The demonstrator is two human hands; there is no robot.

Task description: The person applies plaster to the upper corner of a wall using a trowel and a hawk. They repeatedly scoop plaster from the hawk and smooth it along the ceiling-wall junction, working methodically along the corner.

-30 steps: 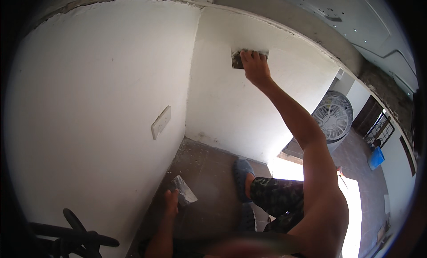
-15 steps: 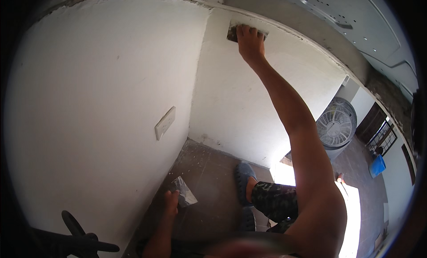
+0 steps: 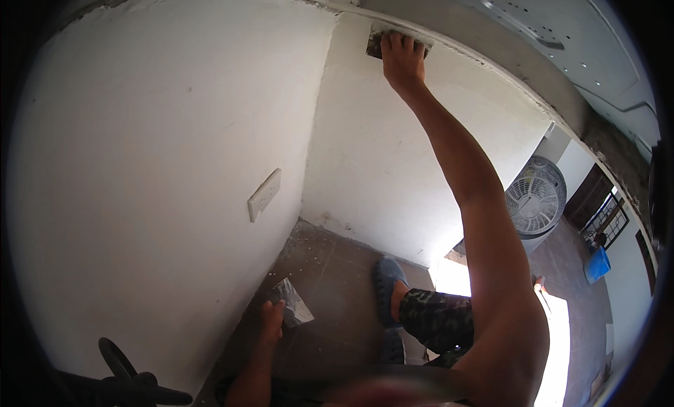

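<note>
My right hand (image 3: 402, 59) is stretched up high and presses a dark rectangular sanding block (image 3: 378, 43) flat against the white wall (image 3: 365, 147), right under the ceiling edge near the room's corner. My left hand (image 3: 272, 314) hangs low by my side and holds a flat metal scraper blade (image 3: 293, 302) pointing toward the floor. My foot in a blue clog (image 3: 386, 281) stands on the bare grey floor beside the corner.
A white switch plate (image 3: 264, 194) sits on the left wall. A round white fan (image 3: 535, 196) stands at the right by a doorway. A blue bucket (image 3: 598, 264) is farther right. A black handle (image 3: 123, 379) shows at lower left.
My right hand has slid the sanding block up the wall, from a little below the ceiling to the very top edge. The left hand stays low with the scraper.
</note>
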